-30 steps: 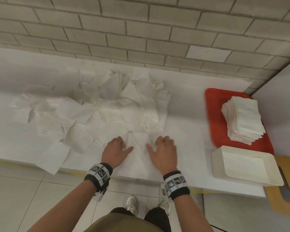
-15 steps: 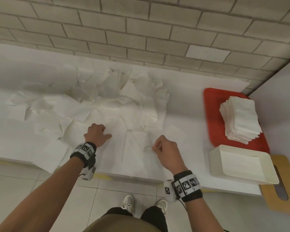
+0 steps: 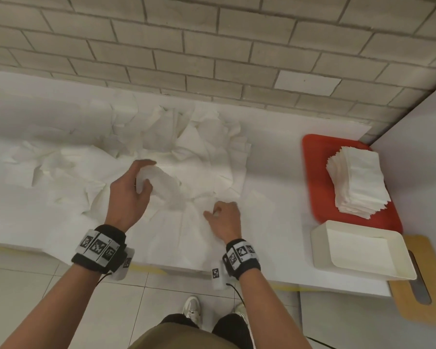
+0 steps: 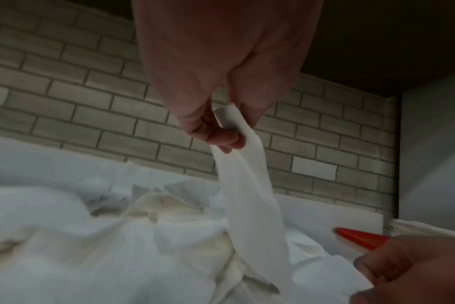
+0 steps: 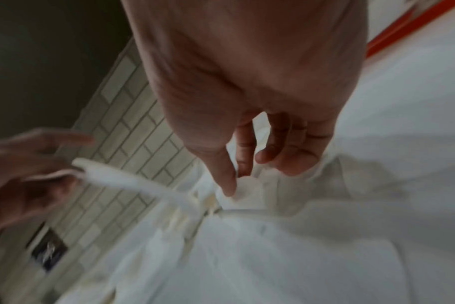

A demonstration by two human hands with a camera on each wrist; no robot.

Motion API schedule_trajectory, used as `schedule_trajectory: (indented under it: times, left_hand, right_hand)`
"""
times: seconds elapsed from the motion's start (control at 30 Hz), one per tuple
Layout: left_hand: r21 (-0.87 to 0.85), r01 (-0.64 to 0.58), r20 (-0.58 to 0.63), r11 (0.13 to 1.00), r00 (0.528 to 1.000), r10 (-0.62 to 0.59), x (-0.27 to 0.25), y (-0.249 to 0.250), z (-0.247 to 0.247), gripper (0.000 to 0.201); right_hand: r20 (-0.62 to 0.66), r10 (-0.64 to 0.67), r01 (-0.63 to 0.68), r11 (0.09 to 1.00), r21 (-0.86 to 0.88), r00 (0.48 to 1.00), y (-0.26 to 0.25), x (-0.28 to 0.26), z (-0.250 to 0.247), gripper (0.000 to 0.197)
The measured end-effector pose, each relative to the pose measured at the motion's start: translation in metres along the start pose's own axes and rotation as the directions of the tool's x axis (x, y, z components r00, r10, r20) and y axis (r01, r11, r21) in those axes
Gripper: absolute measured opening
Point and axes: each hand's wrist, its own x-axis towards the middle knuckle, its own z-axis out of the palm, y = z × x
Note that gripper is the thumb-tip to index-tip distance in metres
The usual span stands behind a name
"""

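Note:
A white napkin is lifted off the white table at one end. My left hand pinches that raised end between thumb and fingers, as the left wrist view shows: left hand, napkin. My right hand is low on the table to the right, with curled fingers pinching a napkin corner. The lifted strip runs down from the left hand toward the right hand. A spread pile of loose napkins lies around both hands.
A red tray at the right carries a stack of folded napkins. In front of it stands a white rectangular dish, with a wooden board beyond the table edge. A brick wall backs the table and a white partition closes the right.
Both hands lay flat on a napkin a second ago, then moved apart and curled. The left hand has now come up and rightward, lifting a napkin end. The right hand stays low, pinching.

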Motion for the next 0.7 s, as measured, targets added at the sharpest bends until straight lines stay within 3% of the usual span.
schedule_trajectory:
  times: [0.1, 0.17, 0.27, 0.43, 0.57, 0.7]
  left_hand:
    - [0.001, -0.025, -0.040, 1.000, 0.999, 0.025, -0.002, 0.004, -0.017, 0.038]
    - [-0.018, 0.006, -0.006, 1.000, 1.000, -0.006, -0.004, 0.007, -0.020, 0.037]
    - [-0.020, 0.011, 0.048, 1.000, 0.999, -0.010, -0.006, 0.009, -0.013, 0.032]
    - [-0.065, -0.053, 0.091, 0.996, 0.994, 0.059, -0.004, 0.024, 0.005, 0.026]
    - [-0.114, -0.096, 0.143, 0.989, 0.983, 0.112, 0.000, 0.049, 0.024, 0.019]
    - [-0.176, -0.153, 0.216, 0.972, 0.958, 0.190, 0.002, 0.085, 0.052, 0.013]
  right_hand:
    - [-0.137, -0.144, 0.159, 0.981, 0.113, 0.980, -0.001, -0.002, -0.036, 0.022]
    - [-0.081, -0.161, 0.175, 0.961, 0.216, 0.984, -0.001, 0.001, -0.058, 0.023]
    - [0.052, -0.112, 0.084, 0.921, 0.382, 0.992, -0.003, 0.004, -0.083, 0.033]
    - [-0.139, -0.162, 0.210, 0.837, 0.505, 0.977, 0.000, -0.020, -0.131, 0.022]
    - [-0.424, -0.066, 0.245, 0.891, 0.383, 0.903, 0.040, -0.054, -0.201, 0.020]
    - [-0.551, 0.059, 0.049, 0.983, 0.178, 0.832, 0.108, -0.099, -0.266, 0.021]
